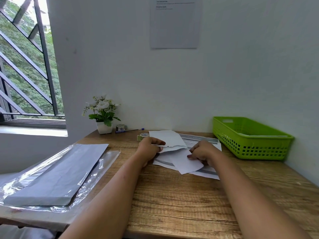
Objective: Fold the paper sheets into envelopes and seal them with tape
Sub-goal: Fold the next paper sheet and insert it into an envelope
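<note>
Centre frame, on the brown wooden worktop: left hand grips the left edge of a partly folded white paper sheet, and right hand pinches its lower flap. The sheet lies on a grey-banded printed page. A small tape roll sits just behind the left hand.

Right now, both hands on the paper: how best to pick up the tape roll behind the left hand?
Take the tape roll by its ring wall, from above: it seems to lie flat, hole up, so a finger inside and thumb outside should pinch it. The left hand is nearest; the paper sheet crowds its right side, so approach from the left.
</note>
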The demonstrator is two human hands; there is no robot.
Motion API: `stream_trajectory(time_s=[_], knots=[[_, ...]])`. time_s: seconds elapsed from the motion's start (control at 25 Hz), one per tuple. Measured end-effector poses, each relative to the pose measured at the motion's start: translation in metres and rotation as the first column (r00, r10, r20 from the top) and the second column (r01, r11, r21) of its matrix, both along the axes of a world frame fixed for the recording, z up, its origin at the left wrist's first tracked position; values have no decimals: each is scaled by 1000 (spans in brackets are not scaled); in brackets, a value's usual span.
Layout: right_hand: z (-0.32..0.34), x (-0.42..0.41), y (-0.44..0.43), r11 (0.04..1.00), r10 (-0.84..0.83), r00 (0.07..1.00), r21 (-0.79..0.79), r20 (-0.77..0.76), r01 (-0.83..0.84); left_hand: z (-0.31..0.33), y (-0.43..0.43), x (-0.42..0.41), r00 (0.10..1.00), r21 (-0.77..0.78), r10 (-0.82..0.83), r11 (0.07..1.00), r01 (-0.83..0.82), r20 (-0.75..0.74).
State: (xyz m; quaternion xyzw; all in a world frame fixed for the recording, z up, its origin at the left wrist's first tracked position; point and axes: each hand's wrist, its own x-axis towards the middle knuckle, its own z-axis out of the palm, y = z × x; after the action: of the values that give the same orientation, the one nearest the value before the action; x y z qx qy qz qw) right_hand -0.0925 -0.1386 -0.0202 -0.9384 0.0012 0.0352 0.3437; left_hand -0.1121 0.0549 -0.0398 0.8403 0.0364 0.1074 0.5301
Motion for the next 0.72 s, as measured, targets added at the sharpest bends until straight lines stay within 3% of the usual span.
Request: stream_trajectory(time_s=[0.08, 0.24, 0.36, 0.4, 0.48, 0.56, 0.64, 0.72], knots=[[1, 5, -6, 997, -68, 995, 42, 78, 65, 1, 1, 1, 997, -45, 58, 997, -56, 45], [2, 11, -20, 879, -333, 912, 430, 241, 208, 2, 2, 2, 977, -115, 145, 985, -128, 154], [3, 11, -30, 865, -326, 902, 474, 283, 164, 2, 2, 2, 980, -105, 132, 988, -117, 149], [3, 9, -30, 913, -245, 934, 386, 260, 132, 2, 2, 2, 981, -94, 128, 989, -115, 143], [-2, 7, -25, 997, -65, 991, 47, 121, 59, 2, 1, 3, 982, -80, 131, 989, -121, 136], [-10, 12, -18, 963, -30, 1000, -267, 1, 29, 1, 2, 3, 980, -69, 142, 989, -134, 136], [-14, 15, -11, 909, -23, 1000, -416, 0, 21, 1, 3, 3, 979, -50, 143, 989, -137, 143], [-14, 19, -7, 900, -20, 1000, -437, -5, 16, 1, 2, 2, 981, -29, 138, 990, -135, 140]])
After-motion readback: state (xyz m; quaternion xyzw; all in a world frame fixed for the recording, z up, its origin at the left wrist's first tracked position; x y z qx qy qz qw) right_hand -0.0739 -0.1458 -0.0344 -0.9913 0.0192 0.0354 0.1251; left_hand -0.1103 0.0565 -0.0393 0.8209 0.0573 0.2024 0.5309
